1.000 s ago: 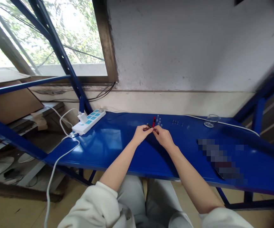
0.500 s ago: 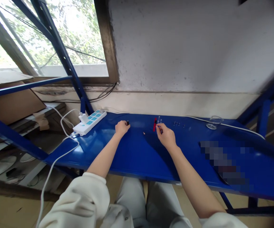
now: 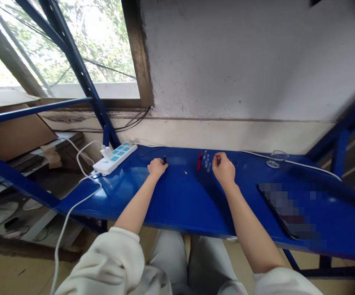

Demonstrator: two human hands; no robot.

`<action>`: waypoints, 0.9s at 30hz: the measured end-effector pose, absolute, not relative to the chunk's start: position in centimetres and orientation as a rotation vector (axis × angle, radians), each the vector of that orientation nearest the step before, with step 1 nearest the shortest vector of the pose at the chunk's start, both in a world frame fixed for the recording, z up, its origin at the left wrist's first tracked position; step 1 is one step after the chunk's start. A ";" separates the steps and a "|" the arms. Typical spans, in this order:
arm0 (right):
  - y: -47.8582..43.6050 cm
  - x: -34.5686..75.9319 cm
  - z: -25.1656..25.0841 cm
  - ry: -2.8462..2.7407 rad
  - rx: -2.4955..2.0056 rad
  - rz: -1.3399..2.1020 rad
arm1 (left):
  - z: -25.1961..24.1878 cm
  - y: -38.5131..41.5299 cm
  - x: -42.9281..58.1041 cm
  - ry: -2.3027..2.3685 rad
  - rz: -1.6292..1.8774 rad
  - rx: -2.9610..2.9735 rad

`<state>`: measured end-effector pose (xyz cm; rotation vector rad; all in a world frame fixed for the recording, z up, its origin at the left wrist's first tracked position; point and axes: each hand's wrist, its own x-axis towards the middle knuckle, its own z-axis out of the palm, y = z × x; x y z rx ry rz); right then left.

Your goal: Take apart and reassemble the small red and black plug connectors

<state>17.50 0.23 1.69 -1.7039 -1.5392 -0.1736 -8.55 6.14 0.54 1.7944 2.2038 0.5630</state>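
My left hand (image 3: 157,167) is closed on a small black cylinder (image 3: 164,159), which stands up between thumb and fingers just above the blue tabletop. To its right, my right hand (image 3: 225,170) is held over the table with thumb and fingertips together; what they hold, if anything, is too small to tell. Left of that hand lies a slim red piece with a dark middle (image 3: 199,162). Beside it sit several small clear pieces (image 3: 207,161). A tiny pale bit (image 3: 185,172) rests between my hands. Beyond my right hand, other tiny pieces (image 3: 237,162) are partly hidden.
A white power strip (image 3: 112,160) with a plug and cable lies on the left of the blue table (image 3: 183,205). At the back right stands a clear glass cup (image 3: 274,161) near a white cable. A dark flat object (image 3: 280,217), partly pixelated, lies at the right.
My right hand has moved right, away from the red piece, uncovering the clear pieces and covering some tiny ones. My left hand stays almost in place, with the black cylinder now more upright.
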 end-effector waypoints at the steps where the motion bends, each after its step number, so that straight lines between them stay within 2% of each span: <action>1: 0.2 17.7 1.6 -1.532 -1.749 -0.148 | 0.9 5.8 -8.5 2.211 0.578 1.774; 3: 0.1 18.1 1.4 -1.529 -1.859 -0.082 | 1.8 4.8 -8.0 2.224 0.683 1.767; 6: 0.2 18.6 1.1 -1.581 -2.012 0.030 | 3.3 2.9 -6.2 2.165 1.060 1.881; 8: 0.2 18.8 0.8 -1.644 -2.066 0.078 | 3.9 1.8 -4.3 2.013 1.320 2.032; 10: 0.3 18.8 0.5 -1.717 -2.073 0.087 | 3.9 1.1 -2.2 1.762 1.416 2.250; 15: 0.2 18.5 0.0 -1.840 -2.073 0.066 | 1.2 0.2 1.5 1.427 1.165 2.605; 20: 0.2 18.4 -0.1 -1.888 -2.118 0.076 | -1.6 0.5 2.2 1.472 0.895 2.723; 27: 0.4 18.2 -0.4 -1.886 -2.124 0.060 | -1.4 1.3 1.9 1.481 0.988 2.652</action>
